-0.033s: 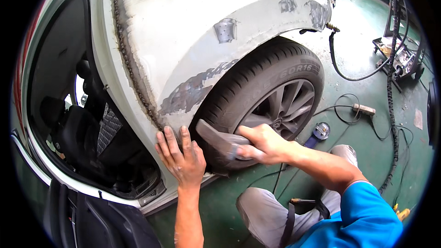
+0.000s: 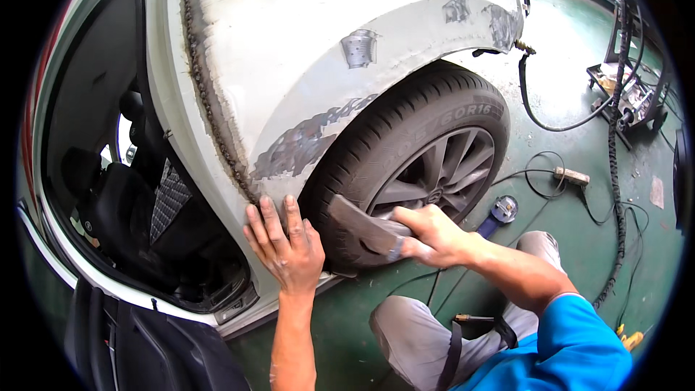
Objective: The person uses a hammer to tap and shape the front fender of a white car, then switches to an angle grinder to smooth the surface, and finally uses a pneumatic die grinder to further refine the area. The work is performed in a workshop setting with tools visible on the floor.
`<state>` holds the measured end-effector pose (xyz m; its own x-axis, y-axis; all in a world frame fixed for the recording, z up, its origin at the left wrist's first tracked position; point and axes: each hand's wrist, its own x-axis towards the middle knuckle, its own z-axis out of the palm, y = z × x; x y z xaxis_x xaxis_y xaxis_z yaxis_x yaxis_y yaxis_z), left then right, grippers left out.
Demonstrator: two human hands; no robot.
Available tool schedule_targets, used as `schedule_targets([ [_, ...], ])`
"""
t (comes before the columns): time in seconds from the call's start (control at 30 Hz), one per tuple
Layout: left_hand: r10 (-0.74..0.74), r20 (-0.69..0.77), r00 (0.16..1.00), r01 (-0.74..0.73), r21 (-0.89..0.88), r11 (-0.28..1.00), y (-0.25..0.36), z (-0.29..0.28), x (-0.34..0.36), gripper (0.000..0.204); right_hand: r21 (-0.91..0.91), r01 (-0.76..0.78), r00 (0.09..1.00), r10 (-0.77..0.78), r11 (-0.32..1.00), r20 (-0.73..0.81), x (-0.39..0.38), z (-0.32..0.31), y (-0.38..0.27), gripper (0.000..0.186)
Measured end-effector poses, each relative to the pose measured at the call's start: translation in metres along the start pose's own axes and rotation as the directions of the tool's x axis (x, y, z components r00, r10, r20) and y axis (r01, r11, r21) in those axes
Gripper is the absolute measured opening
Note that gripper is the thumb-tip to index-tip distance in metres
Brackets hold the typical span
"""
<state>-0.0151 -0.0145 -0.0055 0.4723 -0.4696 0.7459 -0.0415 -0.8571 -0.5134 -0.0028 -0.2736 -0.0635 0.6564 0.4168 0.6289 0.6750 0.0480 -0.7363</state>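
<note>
My left hand point(image 2: 290, 253) lies flat on the lower corner of the white rear fender point(image 2: 289, 36), fingers spread, just ahead of the wheel arch. In my right hand point(image 2: 439, 237) is a grey metal hammer point(image 2: 358, 223) with a long, wedge-shaped head. It hangs in front of the tyre point(image 2: 340, 166), apart from the fender, and my fist hides part of its handle. Beside my left fingertips, a rough weld seam point(image 2: 206, 101) runs down the fender. Bare, sanded metal patches point(image 2: 300, 146) show along the arch.
On the green floor to the right lie a blue angle grinder point(image 2: 501, 213), a power strip point(image 2: 572, 176) and loose cables. A wheeled cart point(image 2: 630, 94) and a thick wrapped hose point(image 2: 619, 145) stand farther right. At left is the open door point(image 2: 145, 340).
My right hand has drawn the hammer slightly right and down, away from the fender edge. My left hand stays in place on the fender.
</note>
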Motion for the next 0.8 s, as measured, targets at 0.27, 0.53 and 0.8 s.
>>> schedule_targets([
  [0.27, -0.064, -0.046, 0.997, 0.068, 0.09, 0.994, 0.011, -0.003, 0.011, 0.061, 0.034, -0.214, 0.957, 0.217, 0.976, -0.191, -0.034, -0.011, -0.003, 0.033],
  [0.53, 0.083, -0.02, 0.996, -0.083, -0.001, 0.997, 0.024, 0.006, 0.055, 0.057, 0.208, -0.195, 0.923, 0.252, 0.958, -0.292, -0.018, -0.006, -0.002, 0.041],
  [0.8, 0.041, -0.056, 0.998, -0.045, -0.075, 0.996, 0.023, 0.007, 0.061, 0.046, -0.026, 0.007, 0.95, -0.014, 1.0, -0.312, 0.012, -0.002, 0.005, 0.031],
])
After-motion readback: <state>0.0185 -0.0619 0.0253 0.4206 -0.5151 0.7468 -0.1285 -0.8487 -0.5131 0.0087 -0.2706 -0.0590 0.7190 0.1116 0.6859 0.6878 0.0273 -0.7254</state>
